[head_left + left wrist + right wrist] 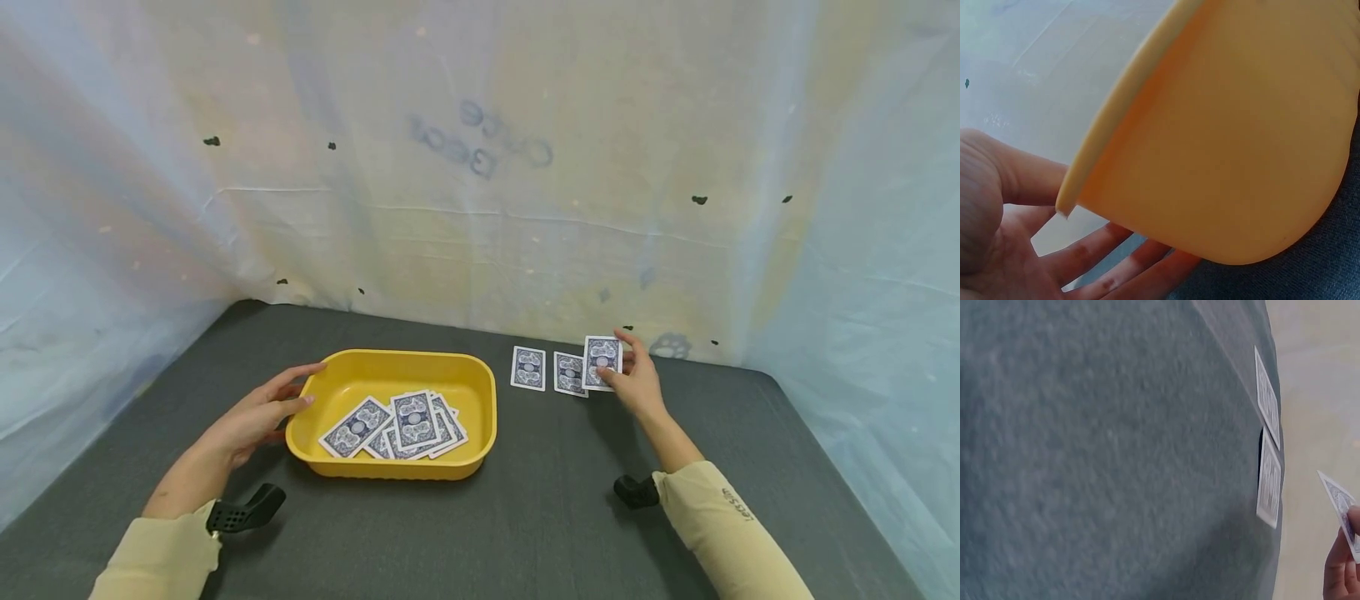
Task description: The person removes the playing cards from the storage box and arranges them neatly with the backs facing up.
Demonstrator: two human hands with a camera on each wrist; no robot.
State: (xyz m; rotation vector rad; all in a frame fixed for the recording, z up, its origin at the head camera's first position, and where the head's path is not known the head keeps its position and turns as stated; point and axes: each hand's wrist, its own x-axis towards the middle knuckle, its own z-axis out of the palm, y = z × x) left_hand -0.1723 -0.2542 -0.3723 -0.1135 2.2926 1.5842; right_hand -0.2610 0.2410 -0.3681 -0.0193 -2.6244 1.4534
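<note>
Right hand (637, 385) pinching a patterned card (602, 354) between thumb and fingers, raised off dark table (540, 517), between 2 and 3 o'clock from yellow tray (397, 468); two face-down cards (528, 368) lie on table at 9 o'clock of it, nearer one partly covered in head view; left hand (255, 419) gripping tray's 9 o'clock rim; loose card pile (416, 421) inside, toward 6 o'clock side

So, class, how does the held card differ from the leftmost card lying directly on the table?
The held card is pinched in the right hand; the leftmost card is untouched.
The held card is raised, while the leftmost card lies flat on the table.
Both show patterned backs with white borders.
</note>
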